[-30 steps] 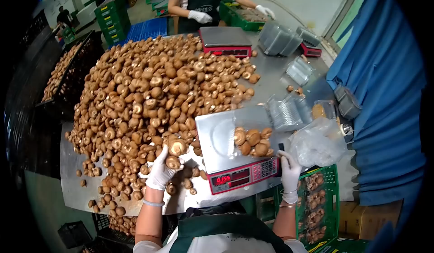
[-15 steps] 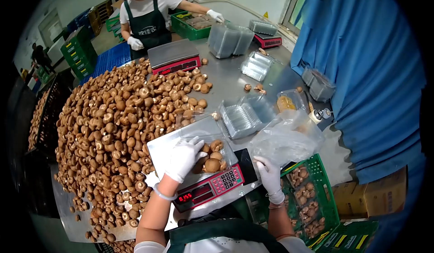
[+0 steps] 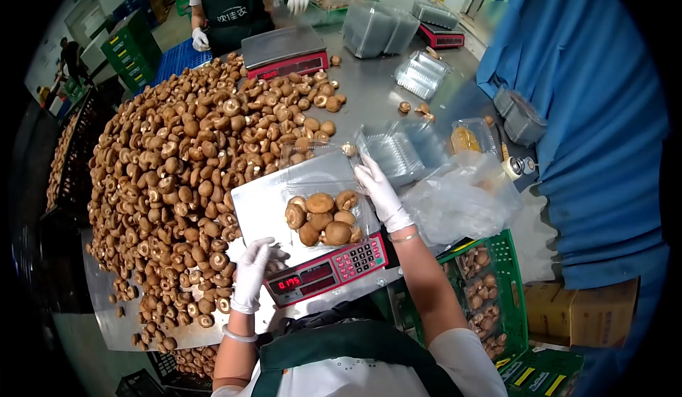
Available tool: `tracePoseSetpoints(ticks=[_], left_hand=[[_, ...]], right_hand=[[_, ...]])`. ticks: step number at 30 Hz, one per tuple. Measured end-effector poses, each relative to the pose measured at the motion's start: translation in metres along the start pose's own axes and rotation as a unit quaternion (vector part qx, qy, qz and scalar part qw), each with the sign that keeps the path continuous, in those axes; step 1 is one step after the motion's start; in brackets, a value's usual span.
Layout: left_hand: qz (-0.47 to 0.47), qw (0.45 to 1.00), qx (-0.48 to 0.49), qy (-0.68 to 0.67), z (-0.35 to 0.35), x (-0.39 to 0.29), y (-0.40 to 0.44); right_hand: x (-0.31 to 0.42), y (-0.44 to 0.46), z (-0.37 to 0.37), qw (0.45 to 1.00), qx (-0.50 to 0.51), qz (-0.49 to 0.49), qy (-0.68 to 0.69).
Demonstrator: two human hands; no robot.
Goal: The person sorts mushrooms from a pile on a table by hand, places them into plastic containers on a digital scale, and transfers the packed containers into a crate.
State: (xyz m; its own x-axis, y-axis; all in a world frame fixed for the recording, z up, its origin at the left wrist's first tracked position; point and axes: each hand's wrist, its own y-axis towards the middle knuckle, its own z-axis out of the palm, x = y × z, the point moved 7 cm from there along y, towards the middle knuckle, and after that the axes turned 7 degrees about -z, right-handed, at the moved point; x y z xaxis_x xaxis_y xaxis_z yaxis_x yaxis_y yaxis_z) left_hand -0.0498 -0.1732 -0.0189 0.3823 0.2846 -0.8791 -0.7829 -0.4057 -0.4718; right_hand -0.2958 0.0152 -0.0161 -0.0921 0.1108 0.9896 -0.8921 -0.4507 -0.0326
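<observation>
A clear plastic tray (image 3: 368, 219) with several brown mushrooms (image 3: 320, 221) rests on the silver plate of a red scale (image 3: 256, 216), whose display reads 0.175. My left hand (image 3: 252, 275), in a white glove, is at the scale's front left corner, its fingers curled round a partly hidden mushroom. At the tray's right side, my gloved right hand (image 3: 382, 194) has its fingers close together on the upper right edge. A large heap of mushrooms (image 3: 170, 177) lies left of the scale. Empty clear trays (image 3: 401, 152) stand just beyond my right hand.
A plastic bag (image 3: 462, 198) lies to the right, above a green crate (image 3: 515, 290) of packed mushrooms. Across the metal table (image 3: 369, 99) are a second scale (image 3: 284, 49), stacked trays (image 3: 376, 28) and a person in a dark apron (image 3: 229, 13). A blue curtain (image 3: 590, 127) hangs right.
My left hand has drawn back from the tray to the scale's front left corner. My right hand has moved up and left to the tray's edge. The display went from 0.155 to 0.175.
</observation>
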Motion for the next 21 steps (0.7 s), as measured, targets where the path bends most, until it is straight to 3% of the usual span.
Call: tracePoseSetpoints(ticks=[2, 6, 8, 9, 11, 13, 14, 16, 19, 21], left_hand=[[-0.033, 0.996, 0.045, -0.067, 0.014, 0.009, 0.003], [-0.010, 0.980, 0.107, -0.165, 0.016, 0.018, 0.009], [-0.047, 0.977, 0.082, -0.193, 0.011, 0.029, 0.014], [-0.047, 0.977, 0.089, -0.190, 0.013, 0.028, 0.014], [-0.004, 0.977, 0.104, -0.189, 0.021, 0.021, 0.015], [-0.028, 0.980, 0.100, -0.170, 0.024, 0.026, 0.016], [-0.029, 0.982, 0.093, -0.164, 0.024, 0.028, 0.017], [-0.025, 0.989, 0.083, -0.120, 0.036, 0.017, 0.012], [0.032, 0.999, 0.038, -0.020, 0.032, 0.023, 0.019], [0.123, 0.986, 0.077, -0.080, 0.039, 0.030, 0.032]], right_hand=[[0.012, 0.002, 0.006, 0.998, -0.016, -0.068, -0.003], [0.052, -0.050, 0.004, 0.981, 0.013, -0.168, -0.094], [0.056, -0.078, 0.006, 0.890, 0.019, -0.212, -0.403], [0.058, -0.090, 0.005, 0.846, -0.026, -0.293, -0.445], [0.020, -0.096, -0.015, 0.921, 0.005, -0.106, -0.375], [0.000, -0.098, -0.015, 0.947, 0.074, -0.025, -0.313], [-0.034, -0.097, -0.019, 0.985, 0.059, 0.015, -0.164], [-0.046, -0.098, -0.012, 0.994, 0.060, 0.093, -0.020], [-0.039, -0.098, -0.011, 0.999, 0.036, 0.028, 0.029], [-0.021, -0.106, -0.026, 0.999, 0.003, -0.037, -0.008]])
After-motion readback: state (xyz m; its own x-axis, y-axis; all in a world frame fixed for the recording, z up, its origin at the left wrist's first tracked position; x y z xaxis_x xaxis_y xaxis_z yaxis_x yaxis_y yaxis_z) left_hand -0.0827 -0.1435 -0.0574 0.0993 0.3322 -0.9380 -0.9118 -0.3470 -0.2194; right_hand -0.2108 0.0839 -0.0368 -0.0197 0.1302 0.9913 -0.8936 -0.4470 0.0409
